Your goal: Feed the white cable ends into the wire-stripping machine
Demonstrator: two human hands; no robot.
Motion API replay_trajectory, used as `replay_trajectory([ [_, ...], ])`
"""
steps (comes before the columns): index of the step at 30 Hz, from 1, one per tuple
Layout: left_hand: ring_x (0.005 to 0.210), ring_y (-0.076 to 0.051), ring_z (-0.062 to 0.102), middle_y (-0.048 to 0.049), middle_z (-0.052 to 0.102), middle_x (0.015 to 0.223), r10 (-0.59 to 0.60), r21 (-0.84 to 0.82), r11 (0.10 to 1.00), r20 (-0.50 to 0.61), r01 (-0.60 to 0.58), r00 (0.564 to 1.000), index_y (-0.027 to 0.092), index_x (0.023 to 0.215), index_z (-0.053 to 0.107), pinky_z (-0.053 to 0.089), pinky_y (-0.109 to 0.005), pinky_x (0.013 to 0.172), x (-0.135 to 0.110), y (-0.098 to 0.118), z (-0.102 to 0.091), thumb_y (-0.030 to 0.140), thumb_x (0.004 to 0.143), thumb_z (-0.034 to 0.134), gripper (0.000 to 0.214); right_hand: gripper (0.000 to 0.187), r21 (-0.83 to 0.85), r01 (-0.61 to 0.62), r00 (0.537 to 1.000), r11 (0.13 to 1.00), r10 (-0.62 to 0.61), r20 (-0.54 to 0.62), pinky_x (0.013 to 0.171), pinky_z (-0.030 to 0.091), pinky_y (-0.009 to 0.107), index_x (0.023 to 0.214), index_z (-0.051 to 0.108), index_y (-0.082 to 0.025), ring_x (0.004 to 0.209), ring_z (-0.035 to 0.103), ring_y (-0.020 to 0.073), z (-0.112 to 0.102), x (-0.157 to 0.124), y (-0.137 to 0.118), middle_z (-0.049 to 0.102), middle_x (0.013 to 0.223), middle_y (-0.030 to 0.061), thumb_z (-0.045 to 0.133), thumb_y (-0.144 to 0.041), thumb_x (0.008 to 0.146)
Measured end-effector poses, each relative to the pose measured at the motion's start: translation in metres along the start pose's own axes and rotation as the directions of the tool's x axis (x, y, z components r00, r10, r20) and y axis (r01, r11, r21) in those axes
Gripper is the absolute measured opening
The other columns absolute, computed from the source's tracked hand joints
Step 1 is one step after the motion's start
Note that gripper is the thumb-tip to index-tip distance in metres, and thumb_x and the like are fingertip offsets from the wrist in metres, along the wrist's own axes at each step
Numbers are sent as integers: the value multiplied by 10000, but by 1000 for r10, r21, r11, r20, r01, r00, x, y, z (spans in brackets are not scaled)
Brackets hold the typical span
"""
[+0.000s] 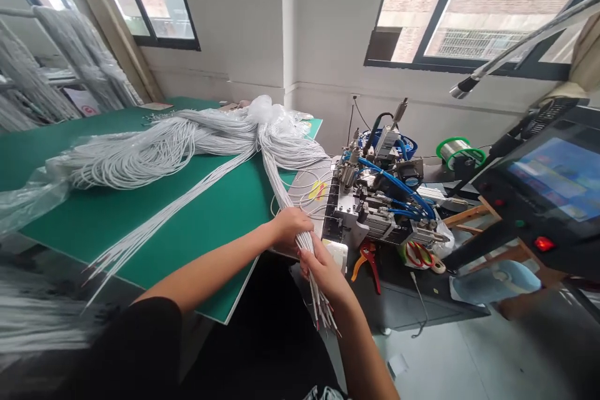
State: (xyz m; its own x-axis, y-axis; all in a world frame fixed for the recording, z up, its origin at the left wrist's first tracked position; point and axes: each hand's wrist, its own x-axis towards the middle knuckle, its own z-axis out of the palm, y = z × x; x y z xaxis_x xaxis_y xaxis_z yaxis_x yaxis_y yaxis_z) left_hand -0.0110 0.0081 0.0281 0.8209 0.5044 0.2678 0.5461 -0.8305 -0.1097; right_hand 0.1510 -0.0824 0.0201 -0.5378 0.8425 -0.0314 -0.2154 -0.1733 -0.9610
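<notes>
I can see the left hand point(291, 226) and right hand point(322, 265) both curled around a long bunch of thin white wires point(277, 185), past the flat green bench's point(229, 203) edge. This bunch is gathered; a big loopy white wire heap point(140, 153) lies unheld on the bench.

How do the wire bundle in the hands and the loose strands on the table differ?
The wire bundle is held by the left hand and right hand; the loose strands lie untouched across the green table. The wire bundle is packed tightly at the hands, while the loose strands fan out toward their ends. Both are whitish, with some reddish tips.
</notes>
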Motion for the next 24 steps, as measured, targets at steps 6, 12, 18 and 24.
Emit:
replay_trajectory([
  [6, 598, -185, 580, -36, 628, 634, -30, -8, 1000, 24, 30, 999, 182, 664, 595, 414, -304, 576, 2, 16, -12, 303, 670, 605, 122, 440, -2, -16, 1000, 1000, 16, -21, 454, 321, 213, 1298, 403, -253, 524, 368, 83, 3, -18, -4, 438, 763, -28, 549, -363, 898],
  [12, 565, -171, 552, -35, 611, 601, -49, -48, 998, -92, 45, 995, 185, 628, 600, 371, -302, 566, -4, 20, 2, 420, 815, 561, 303, 524, -243, -55, 997, 969, 39, -72, 529, 423, 256, 1432, 311, -279, 565, 454, 111, 1, -44, -6, 545, 875, 20, 481, -402, 952],
  [18, 726, -166, 571, -24, 653, 755, -15, -164, 986, -171, -14, 985, 226, 858, 651, 357, -309, 685, -14, 17, 8, 351, 862, 531, 173, 433, -465, -144, 986, 873, 90, -137, 764, 495, 307, 1354, 472, -247, 875, 595, 204, -16, -101, -23, 607, 1129, 75, 514, -391, 948],
  [24, 784, -174, 563, -9, 655, 812, 60, -240, 967, -123, -88, 991, 251, 940, 631, 356, -319, 726, -17, 10, 4, 286, 781, 596, 166, 349, -610, -277, 960, 743, 192, -202, 877, 474, 322, 1271, 548, -234, 994, 599, 223, -20, -125, -20, 648, 1108, 68, 511, -374, 953],
])
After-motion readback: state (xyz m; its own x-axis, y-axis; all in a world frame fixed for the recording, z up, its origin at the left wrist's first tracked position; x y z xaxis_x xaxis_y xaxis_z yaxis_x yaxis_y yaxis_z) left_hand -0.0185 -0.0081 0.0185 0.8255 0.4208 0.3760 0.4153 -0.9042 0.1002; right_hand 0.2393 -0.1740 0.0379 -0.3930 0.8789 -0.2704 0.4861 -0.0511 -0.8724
